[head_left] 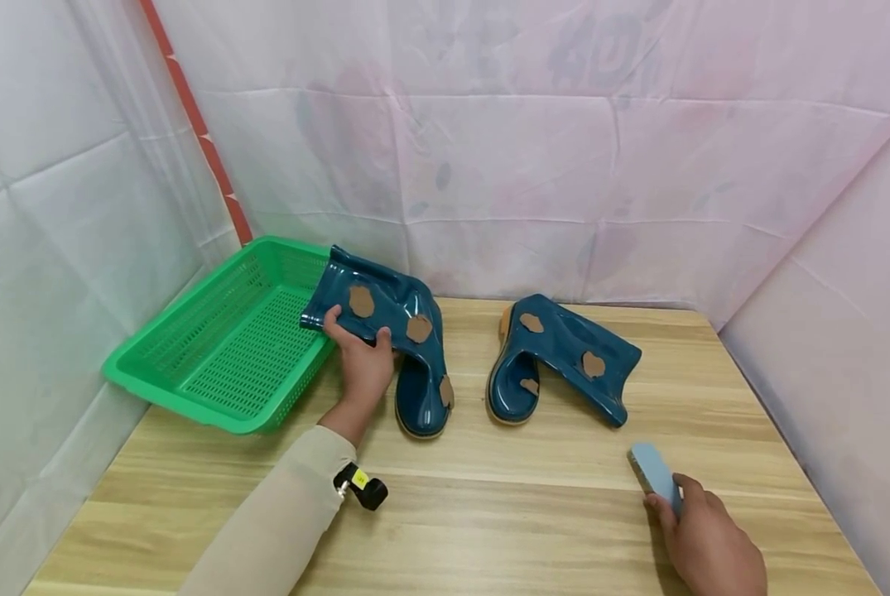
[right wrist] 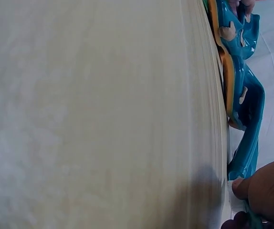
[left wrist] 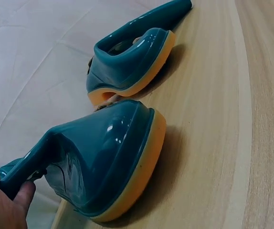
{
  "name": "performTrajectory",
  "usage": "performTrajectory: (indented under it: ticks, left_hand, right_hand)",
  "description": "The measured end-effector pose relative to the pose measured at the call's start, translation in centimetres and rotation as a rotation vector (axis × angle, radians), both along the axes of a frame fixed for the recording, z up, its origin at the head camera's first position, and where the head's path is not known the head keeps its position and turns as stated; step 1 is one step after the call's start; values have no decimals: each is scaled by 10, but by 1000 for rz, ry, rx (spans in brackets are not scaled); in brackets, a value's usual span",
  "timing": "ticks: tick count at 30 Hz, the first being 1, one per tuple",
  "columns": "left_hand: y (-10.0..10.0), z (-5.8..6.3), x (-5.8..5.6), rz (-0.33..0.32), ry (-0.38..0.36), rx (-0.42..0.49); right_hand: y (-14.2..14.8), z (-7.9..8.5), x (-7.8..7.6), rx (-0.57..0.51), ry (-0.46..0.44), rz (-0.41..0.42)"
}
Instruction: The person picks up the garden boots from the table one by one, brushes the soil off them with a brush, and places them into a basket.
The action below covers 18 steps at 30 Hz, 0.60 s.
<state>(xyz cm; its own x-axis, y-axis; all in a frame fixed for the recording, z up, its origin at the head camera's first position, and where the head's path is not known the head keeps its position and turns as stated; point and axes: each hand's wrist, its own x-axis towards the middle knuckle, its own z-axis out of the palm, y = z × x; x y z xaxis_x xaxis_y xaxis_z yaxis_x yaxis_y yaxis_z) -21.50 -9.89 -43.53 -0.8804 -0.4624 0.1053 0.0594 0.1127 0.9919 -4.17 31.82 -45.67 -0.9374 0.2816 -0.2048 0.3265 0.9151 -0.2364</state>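
Observation:
My left hand grips the shaft of a dark blue rubber boot, thumb and a finger showing over its near edge. Brown patches mark this boot, and its shaft overlaps the basket's rim. In the left wrist view the same boot shows its orange-yellow sole. A second blue boot, also brown-patched, lies to the right with its shaft slanting down toward the front. My right hand holds a grey-blue brush at the front right, bristles facing left. In the right wrist view this hand partly hides the brush.
A green perforated plastic basket stands at the left of the wooden table. Pale cloth walls close off the back and both sides. A small black device is strapped to my left wrist.

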Motion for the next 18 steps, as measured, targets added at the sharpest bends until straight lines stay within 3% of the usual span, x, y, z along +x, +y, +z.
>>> performTrajectory:
  ticks: [9,18]
  left_hand:
    - [-2,8,2,10,70,-121]
    - [-5,19,12,-138,163,-242]
  right_hand:
    - [3,0,4,-30,-17,24]
    - [0,3,5,-34,-5,-13]
